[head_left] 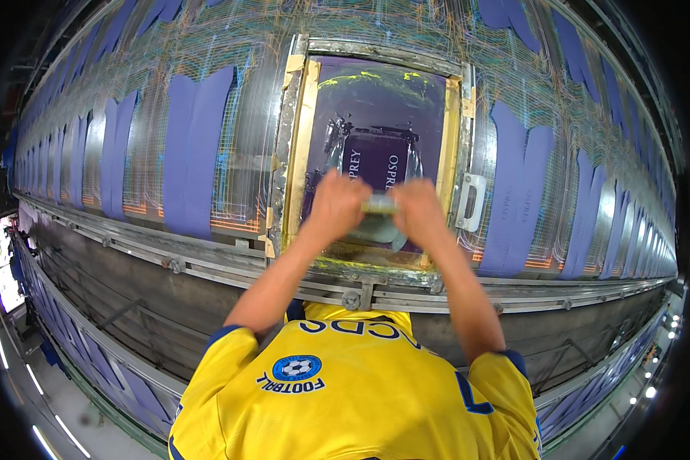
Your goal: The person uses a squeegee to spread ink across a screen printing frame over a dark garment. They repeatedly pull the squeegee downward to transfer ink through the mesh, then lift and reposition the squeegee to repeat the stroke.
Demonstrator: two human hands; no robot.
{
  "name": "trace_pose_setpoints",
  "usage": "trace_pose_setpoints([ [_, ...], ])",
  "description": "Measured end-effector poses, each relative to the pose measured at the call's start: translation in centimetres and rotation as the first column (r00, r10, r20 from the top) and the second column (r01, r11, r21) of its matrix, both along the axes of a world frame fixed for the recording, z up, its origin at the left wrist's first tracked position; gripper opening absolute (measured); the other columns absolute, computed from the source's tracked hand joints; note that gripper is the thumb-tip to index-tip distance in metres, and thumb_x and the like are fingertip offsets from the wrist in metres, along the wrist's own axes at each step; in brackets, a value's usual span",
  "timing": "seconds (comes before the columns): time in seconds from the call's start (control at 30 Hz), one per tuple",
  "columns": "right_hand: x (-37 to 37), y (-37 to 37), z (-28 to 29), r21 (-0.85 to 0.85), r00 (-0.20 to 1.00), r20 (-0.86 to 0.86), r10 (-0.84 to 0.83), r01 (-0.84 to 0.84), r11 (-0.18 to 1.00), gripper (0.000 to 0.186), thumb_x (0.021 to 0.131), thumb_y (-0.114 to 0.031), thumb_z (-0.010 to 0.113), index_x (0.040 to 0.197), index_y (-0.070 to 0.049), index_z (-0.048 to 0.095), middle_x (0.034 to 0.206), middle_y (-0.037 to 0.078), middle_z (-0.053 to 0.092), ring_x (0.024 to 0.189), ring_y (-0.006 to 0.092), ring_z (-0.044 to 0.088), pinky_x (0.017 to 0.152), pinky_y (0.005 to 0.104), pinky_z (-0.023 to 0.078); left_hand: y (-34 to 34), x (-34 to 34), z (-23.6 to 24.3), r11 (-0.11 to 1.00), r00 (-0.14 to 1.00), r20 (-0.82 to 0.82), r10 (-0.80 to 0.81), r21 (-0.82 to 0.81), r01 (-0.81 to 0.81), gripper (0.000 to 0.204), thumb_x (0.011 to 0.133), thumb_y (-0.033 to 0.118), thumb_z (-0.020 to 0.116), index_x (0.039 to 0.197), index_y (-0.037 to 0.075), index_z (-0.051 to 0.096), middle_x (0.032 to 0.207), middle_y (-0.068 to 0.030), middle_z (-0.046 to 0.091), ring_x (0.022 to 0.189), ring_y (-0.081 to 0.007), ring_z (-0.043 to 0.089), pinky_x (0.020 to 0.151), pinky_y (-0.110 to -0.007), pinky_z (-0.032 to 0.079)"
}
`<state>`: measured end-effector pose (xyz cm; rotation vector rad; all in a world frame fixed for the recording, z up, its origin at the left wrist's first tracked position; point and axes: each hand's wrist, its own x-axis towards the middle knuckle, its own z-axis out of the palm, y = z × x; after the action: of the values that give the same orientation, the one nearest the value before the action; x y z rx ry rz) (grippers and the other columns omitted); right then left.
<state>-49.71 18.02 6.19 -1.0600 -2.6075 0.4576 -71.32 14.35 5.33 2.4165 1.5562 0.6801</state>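
Dark purple ink (334, 136) smeared over the mesh (428, 107) of a screen-printing frame (383, 55), set flat on a long table (254, 130) between rows of lavender fabric panels. Looks like mid-stroke to me, judging by the blur.

Left hand (340, 201) and right hand (419, 208) both curled tight round what's probably a squeegee (379, 204), one at each side, with just a short bit of pale handle showing between the fists. No visible gap in either grip. Squeegee itself over the lower half of the mesh, inside the taped edges; can't tell exactly where the blade meets the ink, too smeary.

Progress, as far as can be judged: faint dark lettering on the right-hand panel (514, 192), so probably done there. Nothing obvious on the left-hand panel (195, 153), so likely left to do. Farther panels too small to call either way. Under the frame, no way of seeing how much has gone through.

Also worth noting: yellow residue (353, 78) near the top of the mesh, white side handle (471, 203) on the frame's right, and a metal rail (207, 259) along the near table edge.
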Motion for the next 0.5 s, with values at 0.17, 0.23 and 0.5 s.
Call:
trace_pose_setpoints([
  [0.17, 0.5, -2.3, 0.5, -0.168, 0.994, 0.11, 0.02, -0.001, 0.986, 0.033, 0.066, -0.014, 0.082, 0.093, -0.009, 0.063, 0.085, 0.008, 0.066, 0.091, 0.028, 0.063, 0.088, 0.0429, 0.046, -1.7, -0.1, 0.5, 0.985, 0.997, -0.025, -0.078, -0.158, 0.073, 0.019, 0.063, 0.013, 0.08, 0.076, 0.013, 0.066, 0.077, -0.0046, 0.065, 0.078, -0.0235, 0.065, 0.079, -0.041, 0.043],
  [0.23, -0.2, 2.4, 0.4, -0.144, 0.992, 0.127, 0.018, 0.0, 0.99, 0.03, 0.069, -0.016, 0.08, 0.093, -0.009, 0.063, 0.086, 0.01, 0.067, 0.088, 0.03, 0.064, 0.084, 0.0441, 0.047, 2.9, -0.6, -0.1, 0.991, 0.996, -0.062, -0.066, -0.116, 0.058, 0.021, 0.064, 0.018, 0.083, 0.077, 0.013, 0.067, 0.078, -0.005, 0.066, 0.081, -0.0242, 0.066, 0.081, -0.042, 0.043],
  [0.5, -2.3, 13.9, -2.3, -0.037, 0.997, 0.043, -0.067, 0.069, 0.997, 0.017, 0.081, -0.022, 0.071, 0.089, -0.008, 0.064, 0.084, 0.017, 0.069, 0.083, 0.041, 0.065, 0.077, 0.05, 0.051, 14.0, -1.6, -1.9, 0.998, 0.999, -0.053, 0.015, 0.058, -0.012, 0.018, 0.069, 0.025, 0.083, 0.074, 0.013, 0.07, 0.078, -0.0085, 0.07, 0.079, -0.0304, 0.067, 0.077, -0.044, 0.046],
])
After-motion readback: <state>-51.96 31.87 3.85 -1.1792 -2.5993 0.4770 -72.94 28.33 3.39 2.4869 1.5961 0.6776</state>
